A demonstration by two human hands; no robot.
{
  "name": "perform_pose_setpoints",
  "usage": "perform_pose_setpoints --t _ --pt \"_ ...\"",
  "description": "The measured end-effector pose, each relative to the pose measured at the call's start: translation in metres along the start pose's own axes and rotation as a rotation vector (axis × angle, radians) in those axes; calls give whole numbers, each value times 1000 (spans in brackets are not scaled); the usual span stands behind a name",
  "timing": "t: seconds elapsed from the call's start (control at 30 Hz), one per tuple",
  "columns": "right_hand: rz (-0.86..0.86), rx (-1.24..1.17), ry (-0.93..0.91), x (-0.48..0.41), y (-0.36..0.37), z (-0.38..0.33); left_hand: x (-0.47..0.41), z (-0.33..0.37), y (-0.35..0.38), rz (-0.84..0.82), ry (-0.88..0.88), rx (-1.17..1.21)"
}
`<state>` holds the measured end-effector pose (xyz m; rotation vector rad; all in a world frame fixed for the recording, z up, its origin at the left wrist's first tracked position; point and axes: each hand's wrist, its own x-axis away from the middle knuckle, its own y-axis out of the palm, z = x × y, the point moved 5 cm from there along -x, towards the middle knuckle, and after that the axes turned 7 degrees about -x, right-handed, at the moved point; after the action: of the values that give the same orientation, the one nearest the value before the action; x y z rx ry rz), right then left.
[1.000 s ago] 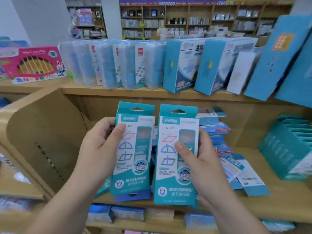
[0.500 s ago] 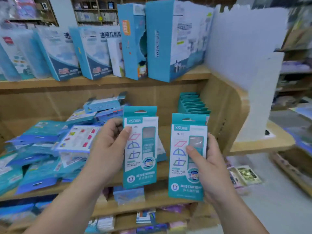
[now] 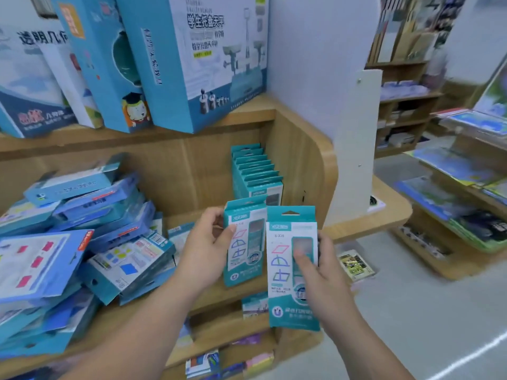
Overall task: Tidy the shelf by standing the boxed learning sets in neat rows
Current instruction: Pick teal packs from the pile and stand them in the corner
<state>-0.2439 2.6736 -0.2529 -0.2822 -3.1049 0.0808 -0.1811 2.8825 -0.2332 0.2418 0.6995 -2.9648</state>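
The person holds one teal boxed set in each hand, both upright and facing the camera, in front of the right end of the wooden shelf (image 3: pixel 192 171). The left hand (image 3: pixel 208 250) pinches the farther box (image 3: pixel 247 253) by its left edge, thumb on the front and fingers curled behind. The right hand (image 3: pixel 323 275) grips the nearer box (image 3: pixel 288 270), thumb pressed on its clear window and fingers wrapped round the right edge. The two boxes overlap in view; whether they touch cannot be told.

Just behind them a standing row (image 3: pixel 255 171) of matching teal boxes lines the curved side panel (image 3: pixel 301 171). To the left, a heap of blue boxes (image 3: pixel 96 242) lies jumbled.

The step in hand appears to be adding this pair to the row. That would call for setting each box down upright, flush against the front of the row, faces aligned.
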Motion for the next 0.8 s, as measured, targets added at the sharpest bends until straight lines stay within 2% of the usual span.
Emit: perform_pose_setpoints --t 0.27,0.5,0.8 --pt "195 74 -63 -24 24 22 -48 -16 24 -93 25 68" --pt "262 107 -61 -39 41 33 -75 -33 31 -59 69 79" --pt "341 105 -4 -58 52 51 -89 -44 40 -52 -69 134"
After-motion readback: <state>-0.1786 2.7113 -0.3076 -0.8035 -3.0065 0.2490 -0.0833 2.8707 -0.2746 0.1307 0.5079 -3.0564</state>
